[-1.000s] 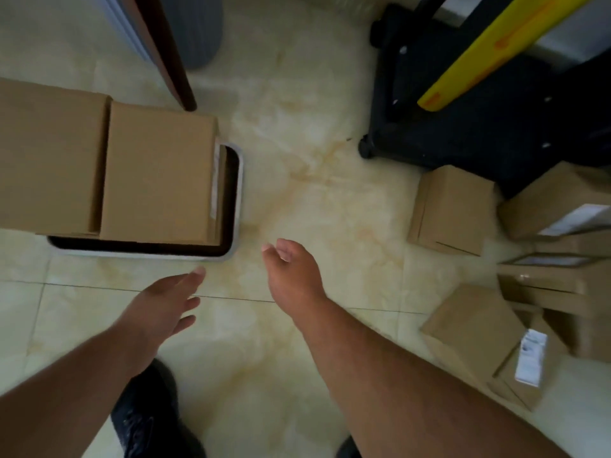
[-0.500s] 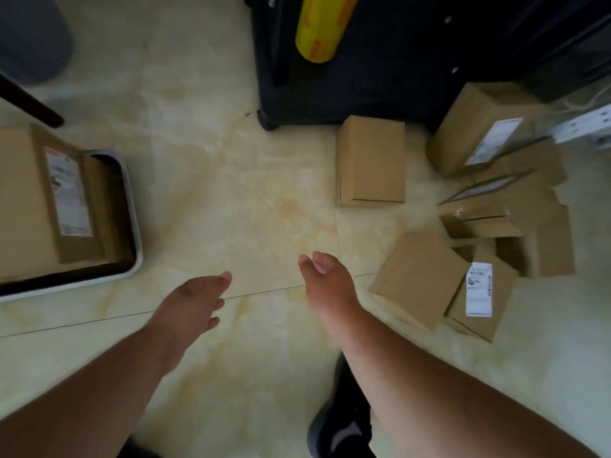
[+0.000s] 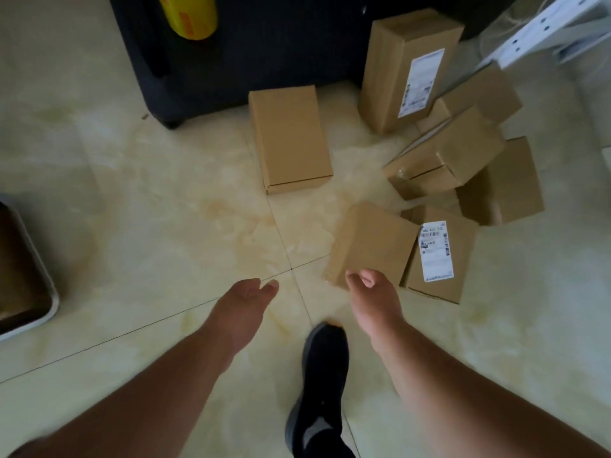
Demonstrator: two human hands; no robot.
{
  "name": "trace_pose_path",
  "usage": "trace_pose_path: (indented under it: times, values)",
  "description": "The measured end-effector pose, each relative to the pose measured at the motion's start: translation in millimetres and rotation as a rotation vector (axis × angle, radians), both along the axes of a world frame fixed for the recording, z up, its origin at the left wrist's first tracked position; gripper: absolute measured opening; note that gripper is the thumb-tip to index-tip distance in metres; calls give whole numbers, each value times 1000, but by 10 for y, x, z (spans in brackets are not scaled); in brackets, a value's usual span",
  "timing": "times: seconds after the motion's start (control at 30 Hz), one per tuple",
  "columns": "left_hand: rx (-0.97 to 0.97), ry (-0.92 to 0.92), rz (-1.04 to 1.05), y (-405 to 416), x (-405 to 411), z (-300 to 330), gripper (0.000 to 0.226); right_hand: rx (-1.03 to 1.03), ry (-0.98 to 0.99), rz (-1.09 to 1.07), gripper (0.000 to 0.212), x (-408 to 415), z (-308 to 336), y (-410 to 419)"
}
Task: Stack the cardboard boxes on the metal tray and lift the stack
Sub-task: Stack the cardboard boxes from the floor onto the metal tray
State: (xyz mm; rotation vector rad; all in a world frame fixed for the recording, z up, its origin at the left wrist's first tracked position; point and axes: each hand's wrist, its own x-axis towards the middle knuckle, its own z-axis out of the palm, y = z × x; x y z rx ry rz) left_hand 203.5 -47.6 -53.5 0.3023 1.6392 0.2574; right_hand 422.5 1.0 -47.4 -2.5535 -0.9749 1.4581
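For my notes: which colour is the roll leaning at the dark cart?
Yellow, with orange markings; the roll shows best at the top of the head view.

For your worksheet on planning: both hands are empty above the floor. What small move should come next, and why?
Probably reach the right hand down onto the plain cardboard box just beyond its fingertips: it is the nearest loose box, and neither hand holds anything.

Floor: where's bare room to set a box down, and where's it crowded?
Free: tiles between the metal tray at left and the lone flat box; also ahead of the left hand. Crowded: the box pile at right, beyond the right hand.
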Motion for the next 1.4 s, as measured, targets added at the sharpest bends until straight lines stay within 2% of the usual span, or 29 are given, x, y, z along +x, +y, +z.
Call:
trace_pose_path:
  times: [0.13, 0.4, 0.53, 0.67, 0.83, 1.0, 1.17, 1.23, 1.3, 1.4]
  values:
    - [-12, 29, -75, 177, 399, -19, 71, -26, -33, -49, 58, 387, -46, 13]
    - [31, 58, -196, 453, 1045, -94, 69, -81, -129, -153, 57, 949, -219, -15]
    - [28, 68, -248, 539, 1291, -217, 71, -152, -117, -219, 61, 1075, -340, -43]
    - [27, 80, -290, 624, 1478, -338, 71, -176, -52, -259, 54, 1150, -460, -75]
    - [33, 61, -305, 692, 1554, -429, 69, -143, -14, -275, 41, 1143, -491, -72]
    - [115, -5, -319, 681, 1576, -414, 38, -107, 1, -233, 38, 1100, -429, -46]
    - [152, -2, -278, 626, 1515, -264, 42, -69, -28, -206, 33, 1077, -311, -68]
    - [143, 3, -254, 580, 1455, -191, 44, -66, -52, -175, 44, 1041, -231, -91]
    - [135, 1, -239, 515, 1379, -96, 45, -55, -68, -136, 46, 999, -112, -123]
    - [141, 5, -223, 412, 1230, 67, 44, 8, -72, -116, 32, 926, 24, -205]
